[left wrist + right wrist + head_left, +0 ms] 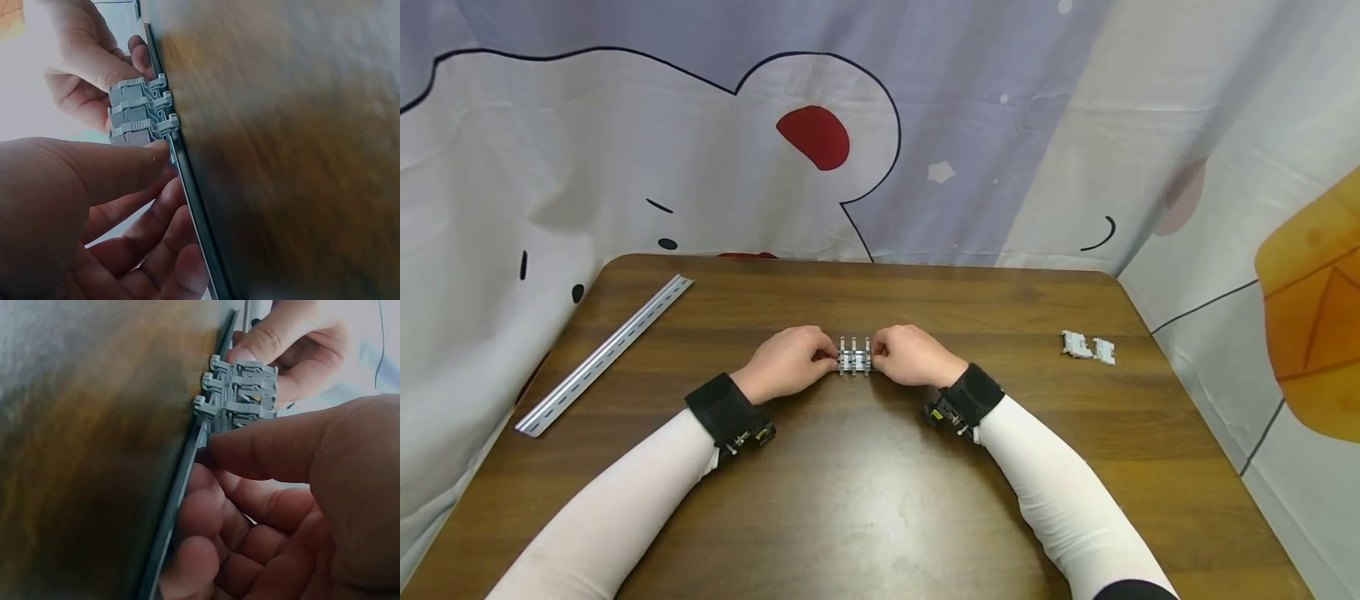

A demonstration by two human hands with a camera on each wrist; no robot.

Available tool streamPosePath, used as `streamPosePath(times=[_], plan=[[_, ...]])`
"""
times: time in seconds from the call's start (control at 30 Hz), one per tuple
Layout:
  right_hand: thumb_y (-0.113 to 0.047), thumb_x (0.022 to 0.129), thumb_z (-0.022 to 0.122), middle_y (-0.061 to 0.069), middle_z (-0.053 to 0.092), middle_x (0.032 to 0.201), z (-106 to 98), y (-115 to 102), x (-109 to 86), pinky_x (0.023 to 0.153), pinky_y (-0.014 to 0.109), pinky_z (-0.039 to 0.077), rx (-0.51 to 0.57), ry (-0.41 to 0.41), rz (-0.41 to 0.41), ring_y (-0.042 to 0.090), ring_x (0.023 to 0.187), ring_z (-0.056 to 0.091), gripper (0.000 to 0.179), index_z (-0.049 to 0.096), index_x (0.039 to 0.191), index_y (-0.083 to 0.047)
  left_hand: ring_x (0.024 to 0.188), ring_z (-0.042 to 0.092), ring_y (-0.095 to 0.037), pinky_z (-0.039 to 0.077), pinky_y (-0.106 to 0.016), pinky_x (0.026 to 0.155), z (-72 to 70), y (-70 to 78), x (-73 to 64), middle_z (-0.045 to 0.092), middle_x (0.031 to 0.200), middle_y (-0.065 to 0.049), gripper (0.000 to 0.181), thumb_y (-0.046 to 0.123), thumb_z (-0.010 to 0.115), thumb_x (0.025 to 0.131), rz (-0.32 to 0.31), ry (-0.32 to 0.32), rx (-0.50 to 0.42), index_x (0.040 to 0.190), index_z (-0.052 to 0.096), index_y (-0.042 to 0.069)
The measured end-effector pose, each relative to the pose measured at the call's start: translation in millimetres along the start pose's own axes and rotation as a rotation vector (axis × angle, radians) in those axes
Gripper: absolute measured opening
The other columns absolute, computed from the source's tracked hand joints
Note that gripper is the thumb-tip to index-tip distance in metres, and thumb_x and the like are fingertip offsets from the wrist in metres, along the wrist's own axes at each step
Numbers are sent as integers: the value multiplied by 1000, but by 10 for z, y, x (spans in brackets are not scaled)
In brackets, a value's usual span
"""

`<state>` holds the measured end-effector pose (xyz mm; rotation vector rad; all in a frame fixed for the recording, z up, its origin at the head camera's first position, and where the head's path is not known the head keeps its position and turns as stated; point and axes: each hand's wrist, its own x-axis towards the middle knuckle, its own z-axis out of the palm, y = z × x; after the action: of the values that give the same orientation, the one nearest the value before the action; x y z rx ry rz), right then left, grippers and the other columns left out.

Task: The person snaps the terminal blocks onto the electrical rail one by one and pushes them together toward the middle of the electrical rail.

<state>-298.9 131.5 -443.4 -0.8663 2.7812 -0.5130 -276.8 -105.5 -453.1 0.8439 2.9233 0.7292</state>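
Note:
Three grey plastic DIN-rail clips (853, 360) stand side by side in a short row near the middle of the table, between the two hands. Their hooked ends point toward the table surface in the left wrist view, where the clips (134, 114) show up close. My left hand (790, 362) pinches the row's left end between thumb and fingers. At the opposite end, the thumb and fingers of my right hand (917, 357) pinch the row. The thumb tip rests right against the nearest clip (234, 411) in the right wrist view; the other fingers curl below.
A long slotted metal DIN rail (606, 354) lies slantwise on the left of the wooden table (865, 483). Two small pale grey clips (1077, 344) (1104, 351) lie toward the right. A printed curtain (955, 125) hangs behind the far edge.

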Motion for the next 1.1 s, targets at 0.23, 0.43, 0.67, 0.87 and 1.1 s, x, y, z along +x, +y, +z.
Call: streamPosePath(times=[0.23,0.43,0.67,0.87,1.1], plan=[[-21,95,57,-7,60,75,32,-35,7,67,28,44,-8,39,-16,10,66,53,12,62,84,-24,76,54,-9,46,-31,69,3,12,32,60,88,8,7,24,71,91,8,-9,-8,96,73,21],[-22,96,58,-10,60,78,66,-66,28,70,27,44,-20,69,-44,9,70,55,12,64,85,-24,78,55,-8,47,-31,70,18,23,53,60,89,8,6,24,71,91,25,-5,-26,96,73,20],[-22,96,58,-9,60,81,109,-84,49,68,26,44,-16,84,-69,9,70,55,11,65,87,-23,77,55,-9,46,-31,69,47,53,77,60,87,7,6,22,72,90,33,1,-28,95,73,19],[-22,95,59,-9,59,81,128,-91,57,68,26,44,-38,95,-77,9,71,54,11,62,85,-24,76,54,-10,46,-31,68,57,73,79,60,86,7,4,20,71,90,38,4,-32,94,73,20],[-22,95,60,-8,59,81,112,-89,38,69,27,44,-16,89,-88,10,71,54,9,63,87,-23,76,54,-10,46,-31,68,49,89,74,59,86,7,4,21,72,90,40,1,-29,94,73,19]])
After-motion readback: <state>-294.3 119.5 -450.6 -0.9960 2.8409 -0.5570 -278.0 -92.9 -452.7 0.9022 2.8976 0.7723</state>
